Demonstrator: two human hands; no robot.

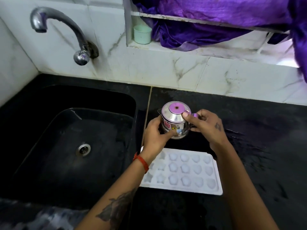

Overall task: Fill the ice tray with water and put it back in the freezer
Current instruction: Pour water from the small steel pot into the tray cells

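1. Ice tray (pixel 186 173): white, lying flat on the black surface (pixel 259 146), just right of the sink (pixel 69 140). Its moulded cells face up; whether they hold water cannot be told. The left forearm crosses over the tray's left end.
2. Steel jug (pixel 174 123): a small lidded vessel with a purple-tinted lid knob, positioned just beyond the tray's far edge. Whether it rests on the surface or is lifted off it cannot be told.
3. Left hand (pixel 156 135): fingers and thumb curled round the jug's left side and lower body, gripping it. A red thread band sits on the wrist.
4. Right hand (pixel 206 125): fingers wrapped round the handle on the jug's right side, thumb pressed against the lid edge.
5. Sink: black basin left of the tray, steel drain at its centre, no water seen running.
6. Tap (pixel 66 32): wall-mounted on marble tile, above and beyond the sink, well apart from the tray.
7. Green cup (pixel 142 34): standing on a window ledge far beyond the tray, beside purple cloth (pixel 216 22).
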